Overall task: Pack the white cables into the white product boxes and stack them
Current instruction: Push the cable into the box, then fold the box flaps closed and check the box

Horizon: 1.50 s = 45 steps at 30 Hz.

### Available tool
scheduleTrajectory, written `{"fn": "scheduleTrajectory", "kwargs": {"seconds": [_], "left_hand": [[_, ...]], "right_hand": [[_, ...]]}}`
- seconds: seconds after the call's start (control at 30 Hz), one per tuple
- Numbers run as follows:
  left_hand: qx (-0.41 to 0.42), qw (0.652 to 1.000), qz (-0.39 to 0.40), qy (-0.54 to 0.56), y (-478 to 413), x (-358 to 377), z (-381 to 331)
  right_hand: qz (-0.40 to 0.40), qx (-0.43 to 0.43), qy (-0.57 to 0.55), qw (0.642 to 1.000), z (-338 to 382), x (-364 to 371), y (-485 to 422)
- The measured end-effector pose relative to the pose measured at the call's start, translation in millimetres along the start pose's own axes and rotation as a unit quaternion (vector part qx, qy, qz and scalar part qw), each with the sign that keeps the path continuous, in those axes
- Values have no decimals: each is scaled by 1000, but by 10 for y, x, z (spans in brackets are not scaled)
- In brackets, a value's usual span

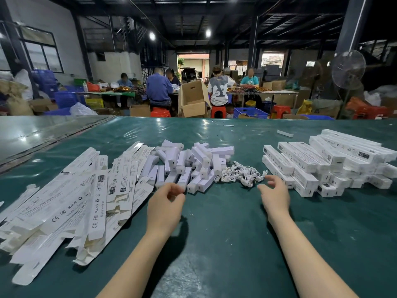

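On the right, a stack of closed boxes [328,160] looks done
Left hand [165,203] and right hand [275,195] hang loose, holding nothing; cables [241,174] and flat boxes [71,203] wait

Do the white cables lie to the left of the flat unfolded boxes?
No, the white cables lie well to the right of the flat unfolded boxes, past the small white boxes.

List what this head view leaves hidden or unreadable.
Head view:
Stacked boxes: right end cut off by the frame edge.
Flat cartons: lower layers buried, left side cut off.
Cables: tangled, too small to count.
Left hand: curled fingers hide any contact with the small boxes.
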<state>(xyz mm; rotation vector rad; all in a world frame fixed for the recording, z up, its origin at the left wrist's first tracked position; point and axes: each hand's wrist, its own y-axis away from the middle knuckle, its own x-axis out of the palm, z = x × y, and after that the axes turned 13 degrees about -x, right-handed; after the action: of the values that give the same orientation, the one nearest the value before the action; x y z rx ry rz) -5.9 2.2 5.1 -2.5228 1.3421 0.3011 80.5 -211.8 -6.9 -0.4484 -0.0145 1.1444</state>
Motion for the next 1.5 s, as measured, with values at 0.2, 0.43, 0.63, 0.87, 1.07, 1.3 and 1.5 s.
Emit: {"fn": "scheduleTrajectory", "kwargs": {"seconds": [0.2, 0.43, 0.63, 0.87, 1.07, 1.3, 1.5], "left_hand": [[-21, 930, -191, -313, -242, -374, 152], [-81, 902, -137, -402, -361, -447, 326], [-42, 938, -148, -311, -364, -396, 376], [161, 940, -282, -106, -280, -474, 154], [394, 902, -150, -99, 42, -111, -85], [452, 878, 77, -135, 307, 198, -106], [448, 883, 106, -92, 342, 205, -95]], "right_hand": [[147, -107, 99, 978, 82, 106, 146], [206, -150, 113, 960, 114, 146, 237], [207, -155, 108, 960, 119, 163, 256], [193, -165, 81, 964, 162, 247, 340], [257, 116, -311, 908, 369, 299, 397], [334, 123, -370, 858, 315, 178, 367], [337, 162, -453, 809, 244, 157, 324]]}}
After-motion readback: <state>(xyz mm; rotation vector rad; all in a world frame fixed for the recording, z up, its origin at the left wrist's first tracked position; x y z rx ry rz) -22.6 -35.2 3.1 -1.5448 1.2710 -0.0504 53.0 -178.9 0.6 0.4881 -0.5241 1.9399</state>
